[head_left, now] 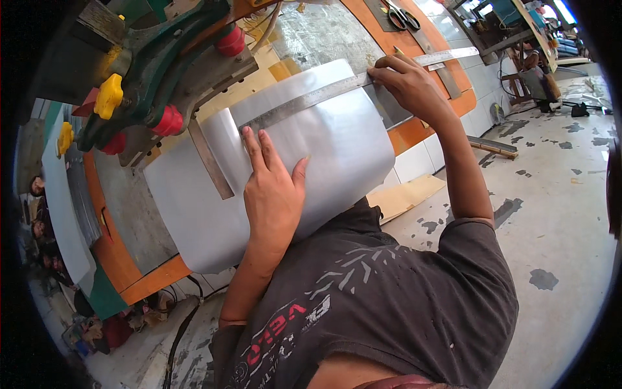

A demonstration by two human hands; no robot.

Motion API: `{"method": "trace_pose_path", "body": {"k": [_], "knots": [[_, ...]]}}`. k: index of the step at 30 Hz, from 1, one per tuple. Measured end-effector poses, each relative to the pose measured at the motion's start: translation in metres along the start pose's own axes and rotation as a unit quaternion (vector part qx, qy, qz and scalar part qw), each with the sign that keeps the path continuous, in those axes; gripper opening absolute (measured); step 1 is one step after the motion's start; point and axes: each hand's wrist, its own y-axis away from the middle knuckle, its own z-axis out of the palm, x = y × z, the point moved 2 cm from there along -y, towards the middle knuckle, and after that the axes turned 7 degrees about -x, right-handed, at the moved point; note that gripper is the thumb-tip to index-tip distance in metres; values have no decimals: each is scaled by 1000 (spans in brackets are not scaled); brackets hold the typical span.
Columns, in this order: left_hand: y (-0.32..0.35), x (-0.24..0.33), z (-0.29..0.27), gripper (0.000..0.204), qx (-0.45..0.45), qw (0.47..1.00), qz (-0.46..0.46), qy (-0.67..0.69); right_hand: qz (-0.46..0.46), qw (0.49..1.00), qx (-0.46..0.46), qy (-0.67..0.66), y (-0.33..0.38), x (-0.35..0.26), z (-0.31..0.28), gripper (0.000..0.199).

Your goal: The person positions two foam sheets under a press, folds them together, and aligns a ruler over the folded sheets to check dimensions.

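Left grip: palm down, index and middle fingers stretched out side by side, thumb spread wide; rests flat on the sheet, fingertips at the left end of the ruler.
Right grip: fingers curled and drawn together over the ruler, by the sheet's right edge; cannot tell whether it pinches the ruler or only presses it.
Sheet: large, silvery, smooth, bent over in a rounded fold on the right; lies across the middle of the worktop and covers part of its near edge.
Ruler: metal, laid slantwise on the sheet's upper part; a graduated strip, seemingly the same ruler, shows past the right grip toward the worktop's right edge.
Flat bar: narrow, metal, lying on the left part of the sheet, apart from the left grip.
Worktop: grey surface, orange border; near-left and near-right corners both visible.
Scissors: black handles, on the right edge's border, farther off than the right grip.
Machine: dark green frame at the worktop's far-left part, with red knobs and a yellow knob.
Brown board: flat piece beyond the near edge, below the worktop.
Floor: pale, with dark worn patches.
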Motion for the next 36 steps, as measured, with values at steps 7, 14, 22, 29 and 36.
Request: {"method": "trace_pose_path", "body": {"k": [7, 14, 22, 29, 36], "knots": [[2, -4, 0, 77, 1, 1000, -6, -3, 4, 1000, -1, -4, -3, -3, 2, 21], [7, -5, 1, 75, 6, 998, -3, 65, 26, 998, -44, -48, -3, -9, -11, 29], [46, -18, -11, 54, 51, 975, 157, 150, 48, 994, -86, -54, -8, -6, -11, 39], [71, -37, -14, 47, 38, 976, 199, 83, 25, 996, -85, -27, -12, -4, -11, 45], [77, -33, -6, 55, 42, 988, 137, 57, -18, 996, -56, -72, -18, 2, -17, 33]]}}
